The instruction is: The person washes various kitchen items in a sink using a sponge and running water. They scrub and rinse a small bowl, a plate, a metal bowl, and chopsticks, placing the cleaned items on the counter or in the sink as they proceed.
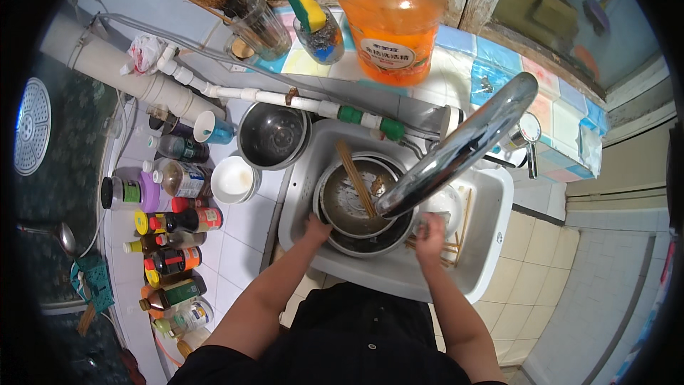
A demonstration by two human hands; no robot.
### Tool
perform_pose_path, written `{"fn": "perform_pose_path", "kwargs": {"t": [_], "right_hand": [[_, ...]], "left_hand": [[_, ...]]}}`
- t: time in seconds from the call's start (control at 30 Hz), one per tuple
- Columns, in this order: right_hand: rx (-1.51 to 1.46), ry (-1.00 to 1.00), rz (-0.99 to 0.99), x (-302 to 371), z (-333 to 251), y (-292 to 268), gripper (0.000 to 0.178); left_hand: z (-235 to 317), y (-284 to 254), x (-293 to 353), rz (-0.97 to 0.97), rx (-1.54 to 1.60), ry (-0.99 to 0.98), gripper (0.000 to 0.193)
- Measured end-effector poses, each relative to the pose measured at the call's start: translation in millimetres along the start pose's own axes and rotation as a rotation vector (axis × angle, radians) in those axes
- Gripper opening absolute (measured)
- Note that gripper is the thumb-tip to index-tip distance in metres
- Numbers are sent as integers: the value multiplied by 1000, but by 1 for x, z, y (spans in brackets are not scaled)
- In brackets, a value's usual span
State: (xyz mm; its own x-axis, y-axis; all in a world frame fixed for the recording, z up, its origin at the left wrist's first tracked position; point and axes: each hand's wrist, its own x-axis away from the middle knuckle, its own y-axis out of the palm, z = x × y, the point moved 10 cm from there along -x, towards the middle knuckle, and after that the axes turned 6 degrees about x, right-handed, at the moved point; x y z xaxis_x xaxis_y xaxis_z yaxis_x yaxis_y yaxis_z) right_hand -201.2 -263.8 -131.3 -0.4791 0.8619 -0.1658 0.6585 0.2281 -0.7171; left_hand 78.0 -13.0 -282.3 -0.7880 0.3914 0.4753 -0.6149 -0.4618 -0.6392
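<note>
**Two Hands in a Sink Full of Dishes**

At the far left of the frame we see a round white drain cover (32,126) on the dark floor. Next to it, in the lower left, many sauce bottles (174,242) stand close together on the white tiled counter (242,242). A little higher up sits a white bowl (234,180), and just above it and to the right sits a shiny metal bowl (273,135).

In the middle of the frame is the white sink (491,242). Inside it we see a stack of metal pots (360,207). The top pot is dirty and brown inside, and a pair of chopsticks (354,175) lies across it. Our left hand (317,229) holds the near rim of the pots, with the fingers curled over the edge.

Above the pots, the big shiny tap (463,146) reaches across from the upper right of the frame. At the top of the frame a big orange soap bottle (392,18) stands on the ledge, with a yellow and green sponge (306,3) in a cup to its left.

Just right of the pots, our right hand (431,235) is down in the sink. Its fingers are closed around something small, but we cannot tell what it is. More chopsticks (456,232) lie in the sink just beside this hand. A white dish (445,203) sits just past it, partly hidden by the tap.
</note>
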Motion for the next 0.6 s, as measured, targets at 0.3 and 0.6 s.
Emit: {"fn": "perform_pose_path", "kwargs": {"t": [0.3, 0.6], "right_hand": [[-513, 881, -459, 63, 51, 166, 52], [-525, 959, -303, 85, 110, 224, 59]], "left_hand": [[173, 85, 24, 143, -1286, 1263, 41], [147, 77, 25, -456, -1420, 833, 25]]}}
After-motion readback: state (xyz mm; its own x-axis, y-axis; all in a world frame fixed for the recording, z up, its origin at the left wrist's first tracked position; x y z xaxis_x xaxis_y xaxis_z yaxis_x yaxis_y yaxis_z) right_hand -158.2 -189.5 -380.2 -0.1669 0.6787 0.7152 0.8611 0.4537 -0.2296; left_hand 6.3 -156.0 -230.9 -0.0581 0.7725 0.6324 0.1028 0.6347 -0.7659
